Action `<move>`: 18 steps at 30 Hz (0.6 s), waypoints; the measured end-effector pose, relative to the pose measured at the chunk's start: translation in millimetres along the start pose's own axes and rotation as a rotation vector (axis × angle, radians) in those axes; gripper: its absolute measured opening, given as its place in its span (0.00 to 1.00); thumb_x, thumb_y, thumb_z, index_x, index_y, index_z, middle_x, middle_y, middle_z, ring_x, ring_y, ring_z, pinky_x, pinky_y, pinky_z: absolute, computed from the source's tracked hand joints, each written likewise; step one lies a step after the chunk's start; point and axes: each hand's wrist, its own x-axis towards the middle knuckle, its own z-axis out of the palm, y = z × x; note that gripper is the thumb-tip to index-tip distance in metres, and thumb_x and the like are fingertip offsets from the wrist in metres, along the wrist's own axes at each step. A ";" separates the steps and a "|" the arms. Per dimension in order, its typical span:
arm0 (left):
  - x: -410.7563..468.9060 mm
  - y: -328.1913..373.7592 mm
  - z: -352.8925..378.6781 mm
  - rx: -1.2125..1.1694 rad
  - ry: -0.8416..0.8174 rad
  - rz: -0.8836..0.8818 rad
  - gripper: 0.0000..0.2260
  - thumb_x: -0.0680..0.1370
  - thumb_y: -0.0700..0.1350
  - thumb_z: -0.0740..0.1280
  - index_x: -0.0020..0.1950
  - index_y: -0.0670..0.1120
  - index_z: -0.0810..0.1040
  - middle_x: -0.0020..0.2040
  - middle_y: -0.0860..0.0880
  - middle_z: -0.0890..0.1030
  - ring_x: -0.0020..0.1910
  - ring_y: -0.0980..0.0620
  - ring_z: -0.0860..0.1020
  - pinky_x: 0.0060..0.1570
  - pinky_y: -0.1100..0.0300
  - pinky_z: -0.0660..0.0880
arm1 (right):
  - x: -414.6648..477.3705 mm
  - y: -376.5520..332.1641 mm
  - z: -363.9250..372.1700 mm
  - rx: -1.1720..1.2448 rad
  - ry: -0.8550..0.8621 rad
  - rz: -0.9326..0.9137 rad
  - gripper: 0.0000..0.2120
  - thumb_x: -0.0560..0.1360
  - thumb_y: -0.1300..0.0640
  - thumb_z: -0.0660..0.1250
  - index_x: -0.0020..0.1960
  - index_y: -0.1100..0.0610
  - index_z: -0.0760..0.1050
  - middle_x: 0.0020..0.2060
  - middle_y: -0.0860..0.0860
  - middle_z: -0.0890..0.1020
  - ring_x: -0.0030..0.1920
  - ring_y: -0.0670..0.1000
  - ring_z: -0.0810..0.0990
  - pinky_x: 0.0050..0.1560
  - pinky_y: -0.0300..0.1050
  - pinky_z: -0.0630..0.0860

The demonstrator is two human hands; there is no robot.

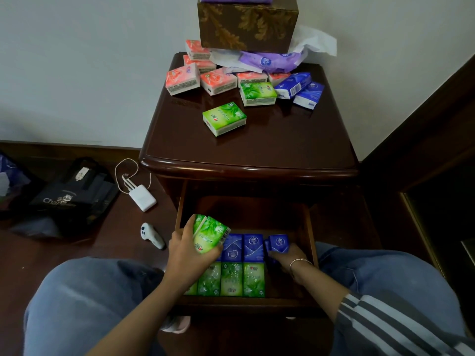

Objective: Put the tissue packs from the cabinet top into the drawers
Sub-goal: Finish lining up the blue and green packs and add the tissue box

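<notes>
While the left hand [185, 250] grips two green tissue packs [209, 235] above the drawer's [244, 303] left edge and the right hand [285, 255] holds a blue tissue pack [279, 242] near its right wall, each should be set down beside its matching row. Other packs [257, 93] lie along the cabinet top's [257, 145] back edge.

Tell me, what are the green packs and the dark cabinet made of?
The green packs in the left hand look wrapped in thin shiny plastic film: it glints and crinkles. Likely paper tissues inside. The cabinet looks like dark wood with glossy varnish, since its top shows reflections; maybe veneer.
</notes>
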 end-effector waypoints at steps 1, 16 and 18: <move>0.0 -0.2 -0.1 -0.001 -0.008 0.002 0.42 0.68 0.59 0.74 0.77 0.57 0.56 0.65 0.46 0.66 0.65 0.46 0.66 0.59 0.56 0.65 | -1.2 -1.2 1.6 0.075 -0.023 -0.012 0.20 0.70 0.58 0.73 0.60 0.61 0.73 0.57 0.59 0.79 0.56 0.59 0.78 0.58 0.54 0.76; -19.2 35.2 14.2 0.054 -0.094 0.099 0.46 0.66 0.59 0.74 0.78 0.54 0.53 0.61 0.48 0.65 0.65 0.47 0.65 0.64 0.55 0.65 | -107.4 -68.5 -14.8 0.286 -0.473 -0.185 0.15 0.74 0.41 0.64 0.55 0.48 0.75 0.54 0.49 0.81 0.54 0.50 0.81 0.53 0.46 0.78; -28.6 48.1 22.9 0.063 -0.142 0.133 0.48 0.65 0.60 0.74 0.78 0.54 0.51 0.58 0.51 0.62 0.65 0.47 0.65 0.65 0.54 0.66 | -123.5 -69.9 -12.4 0.341 -0.473 -0.239 0.12 0.74 0.51 0.67 0.56 0.53 0.76 0.54 0.54 0.82 0.53 0.51 0.81 0.52 0.46 0.78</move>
